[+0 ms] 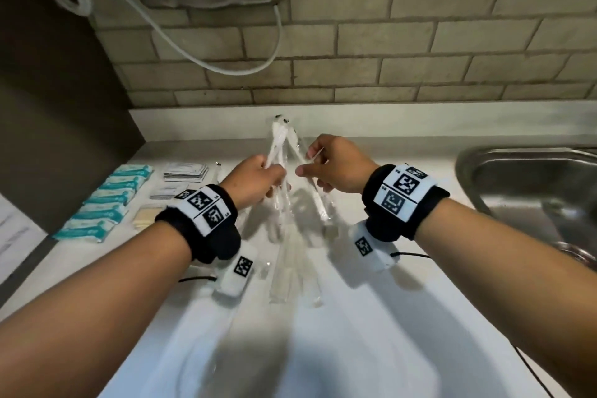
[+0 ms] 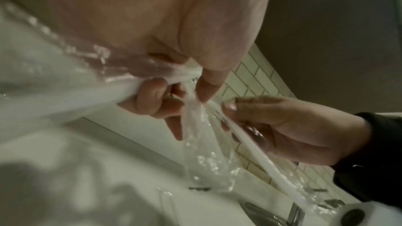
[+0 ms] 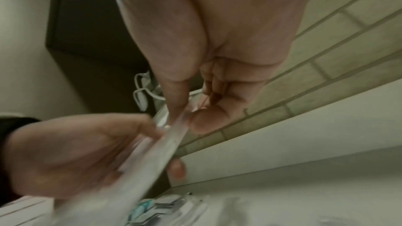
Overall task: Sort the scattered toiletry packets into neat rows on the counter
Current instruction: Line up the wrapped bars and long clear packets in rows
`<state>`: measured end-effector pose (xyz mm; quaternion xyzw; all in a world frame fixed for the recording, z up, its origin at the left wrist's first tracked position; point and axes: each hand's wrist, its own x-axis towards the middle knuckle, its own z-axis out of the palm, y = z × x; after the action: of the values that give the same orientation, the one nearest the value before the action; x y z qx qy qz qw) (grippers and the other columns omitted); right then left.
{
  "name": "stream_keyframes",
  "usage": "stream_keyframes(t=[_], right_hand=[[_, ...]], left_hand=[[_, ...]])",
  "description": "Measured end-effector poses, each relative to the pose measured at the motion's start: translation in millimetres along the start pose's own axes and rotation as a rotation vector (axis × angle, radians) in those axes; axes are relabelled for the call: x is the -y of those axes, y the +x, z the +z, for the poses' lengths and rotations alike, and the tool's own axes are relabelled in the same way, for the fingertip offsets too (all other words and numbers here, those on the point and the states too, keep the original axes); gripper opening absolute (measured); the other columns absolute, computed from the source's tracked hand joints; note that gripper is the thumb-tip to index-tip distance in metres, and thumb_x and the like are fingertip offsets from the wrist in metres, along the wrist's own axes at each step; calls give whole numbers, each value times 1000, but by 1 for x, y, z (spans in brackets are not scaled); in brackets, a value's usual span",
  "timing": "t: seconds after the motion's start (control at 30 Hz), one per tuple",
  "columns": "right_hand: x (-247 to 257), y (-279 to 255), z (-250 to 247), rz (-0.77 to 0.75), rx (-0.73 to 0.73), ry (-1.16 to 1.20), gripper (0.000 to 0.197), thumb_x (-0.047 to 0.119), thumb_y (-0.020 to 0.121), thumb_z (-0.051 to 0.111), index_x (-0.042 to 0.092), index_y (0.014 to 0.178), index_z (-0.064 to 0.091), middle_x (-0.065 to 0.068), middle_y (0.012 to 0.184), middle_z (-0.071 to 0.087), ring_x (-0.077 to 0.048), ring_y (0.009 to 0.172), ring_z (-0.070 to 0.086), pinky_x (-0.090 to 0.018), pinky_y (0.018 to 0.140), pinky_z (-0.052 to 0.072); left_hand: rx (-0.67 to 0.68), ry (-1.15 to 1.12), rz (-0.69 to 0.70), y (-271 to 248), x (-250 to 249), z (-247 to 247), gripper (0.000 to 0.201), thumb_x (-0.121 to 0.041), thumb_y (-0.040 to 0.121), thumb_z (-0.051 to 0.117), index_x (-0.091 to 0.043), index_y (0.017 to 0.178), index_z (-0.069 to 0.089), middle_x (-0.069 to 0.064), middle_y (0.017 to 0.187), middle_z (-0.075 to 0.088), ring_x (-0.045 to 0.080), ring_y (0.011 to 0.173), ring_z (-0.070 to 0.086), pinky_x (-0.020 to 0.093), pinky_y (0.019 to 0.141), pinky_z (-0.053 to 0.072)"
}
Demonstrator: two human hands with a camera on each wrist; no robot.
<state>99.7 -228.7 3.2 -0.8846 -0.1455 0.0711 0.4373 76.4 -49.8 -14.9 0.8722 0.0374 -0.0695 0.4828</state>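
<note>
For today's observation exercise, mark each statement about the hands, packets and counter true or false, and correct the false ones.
1. Both hands hold long clear packets above the counter. True: the left hand grips a bundle of clear packets, and the right hand pinches one.
2. The blue and white packets lie beside the sink. False: the blue and white packets lie in a row at the counter's left end, far from the sink.
3. A white hose hangs on the tiled wall. True: hose.
4. The counter is dark. False: it is white.

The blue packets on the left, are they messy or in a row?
In a row: the blue packets lie side by side in one line on the counter.
</note>
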Motion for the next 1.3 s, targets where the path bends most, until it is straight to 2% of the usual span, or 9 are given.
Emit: stream_keyframes(t=[0.13, 0.37, 0.5, 0.63, 0.7, 0.77, 0.87, 1.13, 1.3], right_hand=[[27, 7, 33, -95, 27, 42, 24, 17, 85, 71, 7, 96, 52, -1, 63, 57, -13, 43, 54, -26, 45, 48], [37, -3, 75, -121, 163, -50, 23, 26, 83, 73, 10, 99, 67, -12, 85, 71, -16, 54, 61, -24, 56, 48], [39, -21, 93, -94, 208, -171, 47, 42, 77, 76, 16, 114, 61, 3, 99, 63, -8, 72, 57, -19, 62, 43], [32, -49, 125, -141, 415, -468, 70, 62, 70, 70, 22, 125, 50, 2, 115, 55, -16, 97, 53, -33, 82, 49], [27, -62, 147, -217, 497, -648, 81, 69, 68, 63, 25, 133, 44, 1, 119, 50, -20, 106, 47, -41, 89, 48], [22, -69, 163, -244, 531, -732, 77, 66, 72, 61, 24, 134, 43, 0, 125, 48, -23, 112, 43, -43, 91, 48], [16, -75, 162, -233, 558, -753, 62, 57, 77, 62, 24, 128, 51, -1, 131, 46, -26, 117, 40, -45, 93, 47], [-8, -69, 88, 37, 501, -689, 67, 38, 74, 75, 35, 136, 49, 8, 139, 42, -18, 130, 41, -37, 111, 36], [-29, -50, 48, 172, 491, -648, 69, 22, 69, 81, 29, 132, 54, 2, 139, 46, -19, 130, 44, -31, 109, 34]], left_hand=[[-87, -137, 7, -4, 9, -12, 14, -23, 92, 52, -10, 95, 54, 1, 77, 60, 15, 62, 50, 26, 51, 35], [-74, -117, 42, -23, 53, -50, 34, -36, 85, 71, -7, 102, 63, 4, 76, 61, 13, 62, 53, 27, 56, 41], [-117, -98, 29, -37, 74, -67, 24, -34, 84, 72, -13, 92, 63, 3, 81, 66, 18, 73, 62, 31, 68, 48], [-187, -27, 52, -54, 86, -92, 20, -35, 86, 70, -20, 84, 57, -1, 76, 57, 17, 69, 55, 31, 63, 44], [-177, -10, 54, -59, 90, -100, 24, -36, 85, 71, -16, 92, 58, 7, 84, 62, 24, 80, 62, 39, 75, 50], [-155, -3, 57, -60, 93, -102, 30, -36, 84, 72, -15, 100, 60, 8, 88, 65, 26, 86, 64, 40, 83, 51], [-127, 5, 73, -59, 95, -99, 25, -36, 84, 72, -19, 97, 58, 4, 84, 62, 22, 81, 62, 37, 80, 50], [-38, 5, 102, -45, 85, -71, 26, -36, 84, 72, -20, 100, 58, -4, 77, 59, 15, 71, 58, 30, 66, 43], [34, 25, 110, -33, 65, -38, 40, -37, 86, 70, -13, 115, 58, 7, 99, 68, 24, 92, 67, 39, 85, 52]])
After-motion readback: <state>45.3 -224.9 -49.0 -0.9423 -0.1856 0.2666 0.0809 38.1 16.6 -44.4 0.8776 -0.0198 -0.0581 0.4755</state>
